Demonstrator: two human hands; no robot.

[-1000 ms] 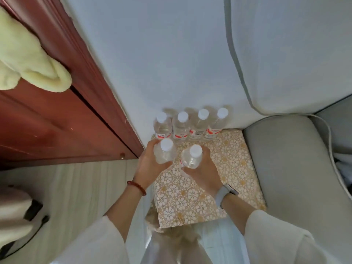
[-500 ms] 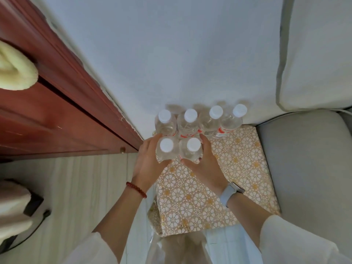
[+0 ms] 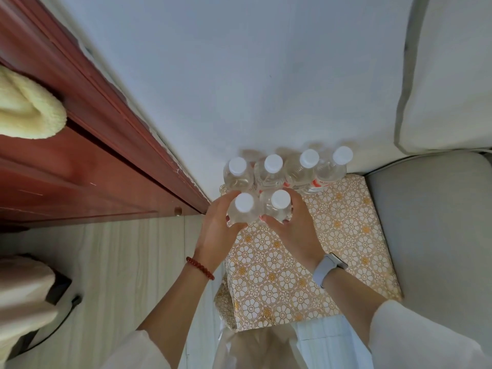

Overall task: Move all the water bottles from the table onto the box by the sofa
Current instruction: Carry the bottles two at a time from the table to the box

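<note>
My left hand [image 3: 216, 230] is wrapped around one water bottle [image 3: 243, 209] and my right hand [image 3: 294, 230] around a second bottle [image 3: 277, 207], fingers curled on the clear bodies below the white caps. Both bottles stand upright, side by side and touching, at the far left of the patterned box [image 3: 306, 262], just near of a back row.

I judge this the setting-down step: the pair looks settled on the box top, though I can't tell whether their bases bear full weight yet. The next move calls for loosening both grips together and drawing the hands back toward me without nudging the crowded row behind.

Count: six bottles in all, four in the back row [image 3: 290, 169] against the white wall [image 3: 239, 75], two in my hands. One box. The table is out of view, so I can't say how many remain there.

The grey sofa [image 3: 431, 222] sits right of the box, a red-brown wooden door [image 3: 80, 169] left.
</note>
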